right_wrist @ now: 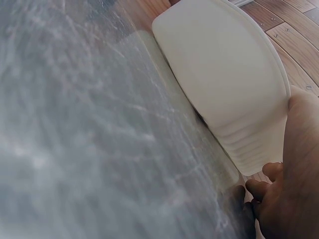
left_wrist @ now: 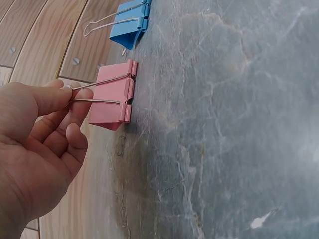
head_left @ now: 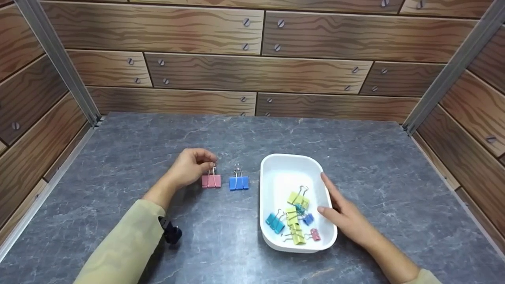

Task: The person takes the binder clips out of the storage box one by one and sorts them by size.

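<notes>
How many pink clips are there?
2: the big pink clip beside the big blue clip, the small pink clip inside the white tub. More might be hidden there.

This looks like a small booth, like a big box with its front side toward the person. The back wall (head_left: 205, 31), left wall (head_left: 23, 90) and right wall (head_left: 469, 106) look like flat pictures of brown boards, with drawn-looking screws (head_left: 281, 23). Grey metal posts (head_left: 446, 75) stand in the corners. The worktop (head_left: 118, 165) is grey with pale, stone-like lines, and fills the space between the walls. The binder clips (head_left: 239, 183) are office things, but I can't tell what building this is.
</notes>
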Available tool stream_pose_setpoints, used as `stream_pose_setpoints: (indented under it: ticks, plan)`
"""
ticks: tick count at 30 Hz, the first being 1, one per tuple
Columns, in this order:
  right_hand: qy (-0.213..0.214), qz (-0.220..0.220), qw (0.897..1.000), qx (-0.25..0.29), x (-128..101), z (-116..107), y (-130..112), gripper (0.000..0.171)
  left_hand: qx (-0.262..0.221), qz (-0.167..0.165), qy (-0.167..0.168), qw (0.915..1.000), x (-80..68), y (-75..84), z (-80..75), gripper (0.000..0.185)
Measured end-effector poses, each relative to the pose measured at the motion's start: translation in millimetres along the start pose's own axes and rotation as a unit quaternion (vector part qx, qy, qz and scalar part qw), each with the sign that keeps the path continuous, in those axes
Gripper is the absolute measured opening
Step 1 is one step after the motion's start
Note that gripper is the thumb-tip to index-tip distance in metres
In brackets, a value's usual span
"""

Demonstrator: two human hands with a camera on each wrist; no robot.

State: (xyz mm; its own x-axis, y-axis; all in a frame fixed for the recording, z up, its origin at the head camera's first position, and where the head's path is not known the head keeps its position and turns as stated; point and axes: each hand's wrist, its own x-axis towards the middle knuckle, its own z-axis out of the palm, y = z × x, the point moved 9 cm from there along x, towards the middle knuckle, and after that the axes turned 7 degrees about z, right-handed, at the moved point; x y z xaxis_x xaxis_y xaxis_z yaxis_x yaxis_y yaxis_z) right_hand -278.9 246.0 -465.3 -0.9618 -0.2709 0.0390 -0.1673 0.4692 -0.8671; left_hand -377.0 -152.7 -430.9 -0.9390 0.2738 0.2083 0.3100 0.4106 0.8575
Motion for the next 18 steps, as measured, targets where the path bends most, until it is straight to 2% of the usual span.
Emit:
stream_pose_setpoints:
  ticks: [5,10,14,18]
  plan:
    - [0.000,0.001,1.000,-0.001,0,-1,1,0.084,0.002,-0.001,0.001,1.0000,0.1,0.0,-0.2,0.018]
    - [-0.001,0.000,1.000,-0.002,0,-1,1,0.084,-0.004,-0.001,0.011,0.9999,0.5,4.9,-7.8,0.019]
    - [-0.002,-0.001,1.000,-0.003,0,0,1,0.084,-0.010,0.011,0.029,0.9995,2.2,19.5,-16.2,0.018]
    - [0.003,-0.002,1.000,-0.005,0,-2,1,0.084,-0.015,0.037,0.038,0.9985,6.0,44.4,-20.1,0.018]
